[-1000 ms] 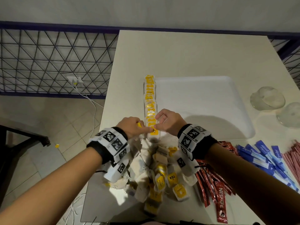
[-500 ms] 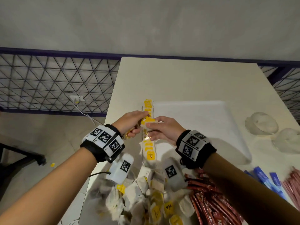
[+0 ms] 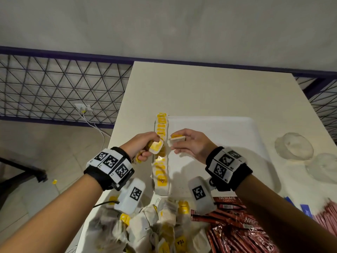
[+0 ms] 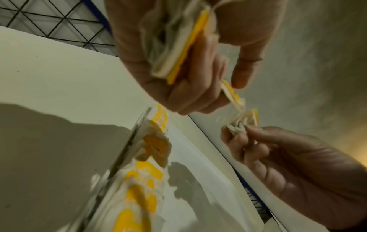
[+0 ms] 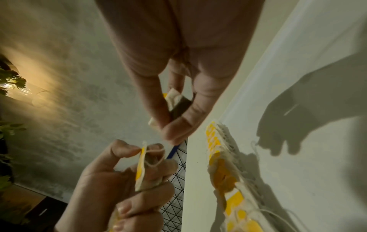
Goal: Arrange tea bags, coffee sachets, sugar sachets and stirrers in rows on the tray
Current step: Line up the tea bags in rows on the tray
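Note:
A row of yellow-tagged tea bags (image 3: 161,156) lies along the left edge of the white tray (image 3: 218,136). Both hands hover above that row. My left hand (image 3: 145,147) grips a small bundle of tea bags (image 3: 156,147), seen bunched in the palm in the left wrist view (image 4: 178,47). My right hand (image 3: 184,143) pinches a single tea bag (image 3: 177,139) between thumb and fingers, also seen in the right wrist view (image 5: 174,103). A thin string runs between the two hands' bags.
A loose heap of tea bags (image 3: 155,225) lies at the near table edge, red coffee sachets (image 3: 237,227) to its right, blue sachets (image 3: 306,209) and red stirrers (image 3: 328,212) further right. Two clear lids (image 3: 293,146) sit right of the tray. The table's left edge drops to the floor.
Both hands rose from the near end of the row and drew apart. The right hand now holds a tea bag separated from the left hand's bundle.

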### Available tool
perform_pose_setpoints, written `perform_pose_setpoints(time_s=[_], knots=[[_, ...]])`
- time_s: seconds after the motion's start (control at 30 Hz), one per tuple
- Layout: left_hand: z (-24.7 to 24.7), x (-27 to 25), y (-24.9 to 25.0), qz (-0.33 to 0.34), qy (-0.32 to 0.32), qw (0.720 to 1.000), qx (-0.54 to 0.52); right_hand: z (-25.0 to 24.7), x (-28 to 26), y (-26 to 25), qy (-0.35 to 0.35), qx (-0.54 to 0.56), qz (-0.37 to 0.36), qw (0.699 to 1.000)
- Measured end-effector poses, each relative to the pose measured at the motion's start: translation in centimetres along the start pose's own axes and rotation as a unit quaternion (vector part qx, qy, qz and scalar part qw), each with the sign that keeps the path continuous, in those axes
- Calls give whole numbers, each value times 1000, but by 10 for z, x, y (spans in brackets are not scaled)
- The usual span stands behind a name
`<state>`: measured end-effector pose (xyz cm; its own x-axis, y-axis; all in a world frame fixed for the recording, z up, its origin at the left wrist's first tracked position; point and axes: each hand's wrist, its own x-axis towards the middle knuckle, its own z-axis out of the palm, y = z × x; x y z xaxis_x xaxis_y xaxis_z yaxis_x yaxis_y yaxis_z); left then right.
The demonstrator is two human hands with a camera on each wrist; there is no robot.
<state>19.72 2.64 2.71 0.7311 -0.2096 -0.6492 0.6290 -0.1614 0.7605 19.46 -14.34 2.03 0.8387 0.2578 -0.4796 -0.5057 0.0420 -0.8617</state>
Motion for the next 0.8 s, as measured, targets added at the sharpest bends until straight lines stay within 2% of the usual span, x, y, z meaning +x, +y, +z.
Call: perform_pose_setpoints(time_s=[0.13,0.37,0.43,0.53,0.63,0.8], knots=[[4,1,0,0,15,998,64,-2,4,4,-18,-42,-11,999],[7,5,-5,-13,37,996,85,8,0,5,9,-107,-54,993],[6,5,-8,-9,30,995,93,11,-2,5,18,-99,-50,994],[5,2,-10,11,28,996,87,15,-4,3,21,-33,-21,999],[3,0,-10,38,44,993,103,15,-7,1,25,-13,-10,1000],[-2,-6,-11,77,74,984,139,11,-10,3,45,-137,-34,989]])
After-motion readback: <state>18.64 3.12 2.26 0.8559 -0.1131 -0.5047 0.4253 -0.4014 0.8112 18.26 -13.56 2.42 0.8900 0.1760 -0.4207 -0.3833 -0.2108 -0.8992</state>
